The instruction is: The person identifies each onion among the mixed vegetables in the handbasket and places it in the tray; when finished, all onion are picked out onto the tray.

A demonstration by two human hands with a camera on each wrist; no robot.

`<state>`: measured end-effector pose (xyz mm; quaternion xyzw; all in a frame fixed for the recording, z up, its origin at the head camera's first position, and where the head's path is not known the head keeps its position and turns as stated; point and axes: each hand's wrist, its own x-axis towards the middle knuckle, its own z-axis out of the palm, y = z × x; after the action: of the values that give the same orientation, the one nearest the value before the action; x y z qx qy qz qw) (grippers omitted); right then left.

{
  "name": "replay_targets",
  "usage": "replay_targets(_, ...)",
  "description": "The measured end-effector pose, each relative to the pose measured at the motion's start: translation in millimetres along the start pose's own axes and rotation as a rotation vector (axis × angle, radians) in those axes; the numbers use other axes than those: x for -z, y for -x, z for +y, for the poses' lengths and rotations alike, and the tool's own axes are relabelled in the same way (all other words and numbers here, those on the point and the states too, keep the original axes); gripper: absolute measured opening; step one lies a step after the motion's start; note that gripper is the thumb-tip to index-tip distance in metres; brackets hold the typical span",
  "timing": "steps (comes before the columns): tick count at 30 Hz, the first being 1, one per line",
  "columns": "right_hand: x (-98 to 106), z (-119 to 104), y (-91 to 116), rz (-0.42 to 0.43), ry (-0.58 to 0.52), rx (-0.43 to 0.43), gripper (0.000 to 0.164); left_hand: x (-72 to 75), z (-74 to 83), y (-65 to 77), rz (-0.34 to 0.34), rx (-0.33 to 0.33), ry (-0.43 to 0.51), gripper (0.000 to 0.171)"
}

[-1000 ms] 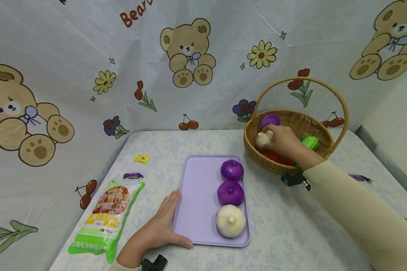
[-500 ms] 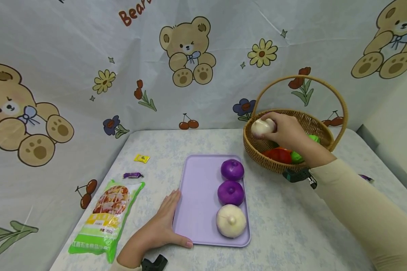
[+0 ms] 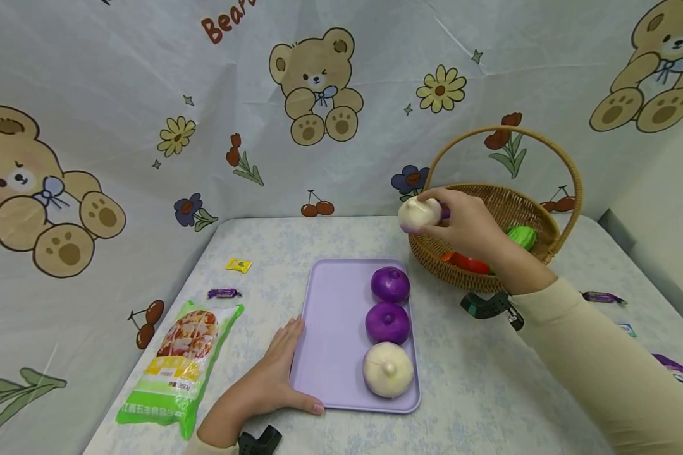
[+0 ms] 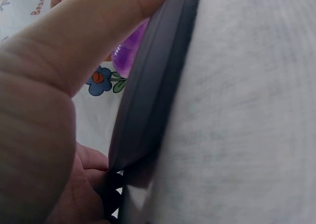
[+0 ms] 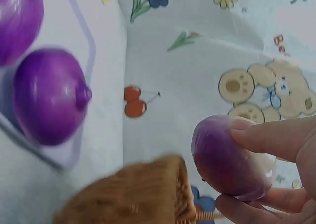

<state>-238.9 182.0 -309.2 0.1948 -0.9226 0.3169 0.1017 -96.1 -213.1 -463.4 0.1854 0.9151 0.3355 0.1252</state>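
In the head view my right hand (image 3: 468, 226) pinches a white garlic bulb (image 3: 418, 213) with a purple tinge, held over the left rim of the wicker basket (image 3: 452, 273). The right wrist view shows thumb and fingers gripping the bulb (image 5: 224, 157) from opposite sides. My left hand (image 3: 279, 376) rests against the near left corner of a lilac tray (image 3: 332, 328), fingers along its left edge and thumb along the near edge. Down the tray's right side sit two purple onions (image 3: 387, 323) and a white onion (image 3: 387, 370). A purple onion in the basket is mostly hidden behind my right hand.
The basket's tall handle (image 3: 572, 170) arches above it; inside lie a red vegetable (image 3: 471, 263) and a green ridged one (image 3: 522, 237). Left of the tray are a green food bag (image 3: 179, 366), a purple-wrapped candy (image 3: 224, 293) and a yellow one (image 3: 238, 265). Wrapped candy (image 3: 603, 297) lies right.
My right hand has lifted the garlic bulb up from inside the basket and carried it left over the rim. The left hand and the tray have stayed in place.
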Motion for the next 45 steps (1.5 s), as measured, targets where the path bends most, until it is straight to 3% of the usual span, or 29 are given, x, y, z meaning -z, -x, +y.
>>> replay_targets(14,-51.4,-27.1,5.8,-0.056,-0.098,0.15,0.056,0.2,0.0,0.0,0.002,-0.007,0.007,0.16)
replay_targets(22,-82.6,-42.2,6.8,-0.125,-0.179,0.139,0.053,0.5,1.2,0.3,0.004,0.009,0.015,0.16)
replay_targets(37,-135.9,-50.3,-0.9,-0.23,-0.145,0.174,0.047,0.9,-0.5,0.3,0.003,-0.008,0.012,0.16)
replay_targets(45,-149.1,-49.0,-2.4,-0.286,-0.11,0.143,0.05,1.2,-1.3,0.1,-0.008,-0.016,0.009,0.159)
